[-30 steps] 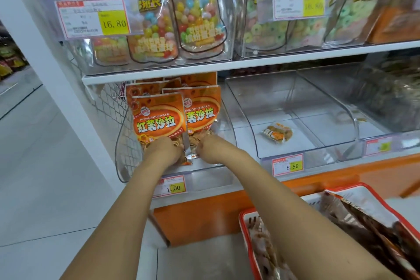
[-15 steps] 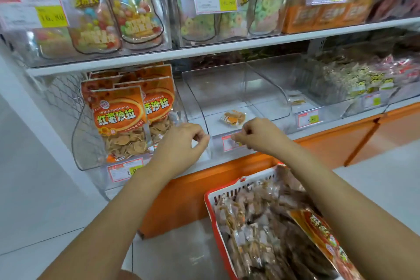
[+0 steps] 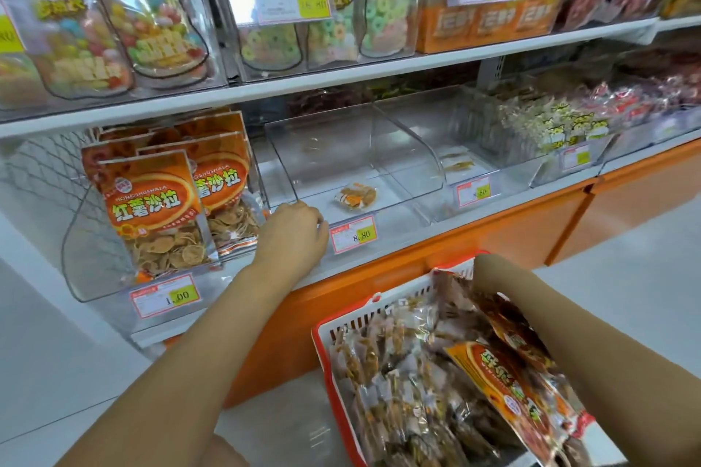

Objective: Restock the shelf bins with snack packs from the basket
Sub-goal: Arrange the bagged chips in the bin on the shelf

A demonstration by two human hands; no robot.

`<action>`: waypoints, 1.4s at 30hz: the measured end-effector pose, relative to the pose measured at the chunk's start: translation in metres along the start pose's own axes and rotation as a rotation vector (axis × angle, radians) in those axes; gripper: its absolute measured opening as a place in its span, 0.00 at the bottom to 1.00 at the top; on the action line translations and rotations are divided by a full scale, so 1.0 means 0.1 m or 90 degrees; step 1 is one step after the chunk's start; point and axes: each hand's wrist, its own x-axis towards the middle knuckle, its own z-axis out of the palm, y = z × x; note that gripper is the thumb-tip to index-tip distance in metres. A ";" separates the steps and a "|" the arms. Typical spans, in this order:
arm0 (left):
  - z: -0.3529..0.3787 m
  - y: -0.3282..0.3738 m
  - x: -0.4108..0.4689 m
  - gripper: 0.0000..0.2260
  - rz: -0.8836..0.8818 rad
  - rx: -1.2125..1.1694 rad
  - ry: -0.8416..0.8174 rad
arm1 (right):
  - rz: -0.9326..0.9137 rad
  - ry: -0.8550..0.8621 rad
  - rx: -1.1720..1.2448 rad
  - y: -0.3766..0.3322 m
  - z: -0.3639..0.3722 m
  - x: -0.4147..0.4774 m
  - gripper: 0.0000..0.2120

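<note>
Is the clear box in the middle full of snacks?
No, the clear bin by the left hand holds just one small snack pack on its otherwise bare floor.

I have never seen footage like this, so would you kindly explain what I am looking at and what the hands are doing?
There is no machine here: a person wears a camera on the head, so the one picture looks forward and down along their own arms at a shop shelf. The left hand rests at the front edge of a clear bin, which holds just one small pack; whether the fingers grip anything I cannot tell. The right hand is hidden, reaching into the red basket below, which is full of snack packs. To the left, orange bags of chips stand in another bin. Yellow price tags hang on the bin fronts.
</note>
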 end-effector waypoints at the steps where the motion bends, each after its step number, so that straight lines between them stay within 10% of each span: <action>1: 0.00 0.01 0.01 0.15 -0.004 0.009 0.008 | -0.005 0.014 -0.009 0.00 0.03 0.00 0.12; 8: -0.09 0.04 0.03 0.15 -0.013 -0.009 -0.040 | -0.069 0.028 0.024 -0.11 -0.45 -0.28 0.17; 14: -0.25 0.02 -0.07 0.16 -0.008 -0.087 -0.058 | -0.273 -0.077 0.421 -0.16 -1.27 -1.06 0.12; 20: -0.38 0.03 -0.17 0.24 -0.045 -0.483 -0.153 | -0.449 -0.180 0.612 -0.39 -1.62 -1.43 0.11; 25: -0.37 -0.19 -0.25 0.52 -0.083 -0.845 -0.402 | -0.470 -0.187 0.705 -0.67 -1.78 -1.44 0.18; 31: -0.47 -0.47 -0.42 0.46 -0.010 -0.947 -0.465 | -0.416 -0.181 0.761 -1.15 -1.98 -1.40 0.11; 42: -0.69 -1.29 -0.53 0.35 -0.288 -1.085 -0.166 | -0.348 -0.065 0.718 -2.19 -1.88 -1.08 0.18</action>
